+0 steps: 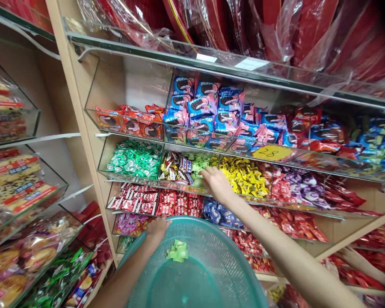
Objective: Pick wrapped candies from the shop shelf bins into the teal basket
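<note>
My left hand is closed around the far rim of a green plastic basket. Inside the basket lies a small cluster of light green wrapped candies. My right hand reaches over a clear shelf bin, its fingers curled onto similar light green candies; the fingertips are partly hidden among them. Directly left of these sit brown-and-white wrapped candies. To the right is a heap of yellow wrapped candies.
Green candies fill the left bin. Above are blue cookie packs and a yellow "28" tag. Red packets lie below. A wooden upright divides the shelves. Another person's hand shows at lower right.
</note>
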`<state>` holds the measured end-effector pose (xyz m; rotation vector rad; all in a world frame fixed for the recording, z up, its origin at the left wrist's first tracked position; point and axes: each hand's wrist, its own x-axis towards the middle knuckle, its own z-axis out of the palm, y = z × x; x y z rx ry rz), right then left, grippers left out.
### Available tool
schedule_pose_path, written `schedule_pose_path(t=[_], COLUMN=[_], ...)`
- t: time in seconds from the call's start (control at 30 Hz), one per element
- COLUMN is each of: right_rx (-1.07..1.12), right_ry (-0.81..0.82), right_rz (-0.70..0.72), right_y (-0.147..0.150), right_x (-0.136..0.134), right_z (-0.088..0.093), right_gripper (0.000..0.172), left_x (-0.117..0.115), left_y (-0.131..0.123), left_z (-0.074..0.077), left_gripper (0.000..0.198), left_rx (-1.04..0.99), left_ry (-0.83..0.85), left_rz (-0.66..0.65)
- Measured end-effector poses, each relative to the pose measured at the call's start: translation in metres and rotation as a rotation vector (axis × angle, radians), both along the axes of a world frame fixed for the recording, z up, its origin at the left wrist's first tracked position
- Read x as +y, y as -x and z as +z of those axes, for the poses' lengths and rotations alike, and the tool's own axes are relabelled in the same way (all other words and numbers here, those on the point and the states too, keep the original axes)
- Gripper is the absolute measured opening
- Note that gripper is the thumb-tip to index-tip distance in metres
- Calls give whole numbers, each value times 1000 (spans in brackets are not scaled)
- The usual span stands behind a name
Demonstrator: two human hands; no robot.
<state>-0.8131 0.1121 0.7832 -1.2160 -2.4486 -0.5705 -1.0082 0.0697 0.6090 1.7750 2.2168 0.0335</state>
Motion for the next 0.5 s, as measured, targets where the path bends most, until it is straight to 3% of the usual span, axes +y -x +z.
schedule_pose_path(t=[0.1, 0.2, 0.5], right_rx=[-197, -275, -266], right_ry=[-138, -148, -195], right_rz=[11, -16, 0], right_y=[-1, 0, -1], right_x=[26, 43, 49], right_z=[14, 12, 2], right_gripper=[14, 13, 13], left_x=[-1, -3, -2], left_y=[-1, -1, 0], left_z=[2, 6, 6], left_gripper=[40, 40, 39], left_rx=[7, 10, 8], left_ry=[-5, -7, -16], left_rz=[-2, -17, -22])
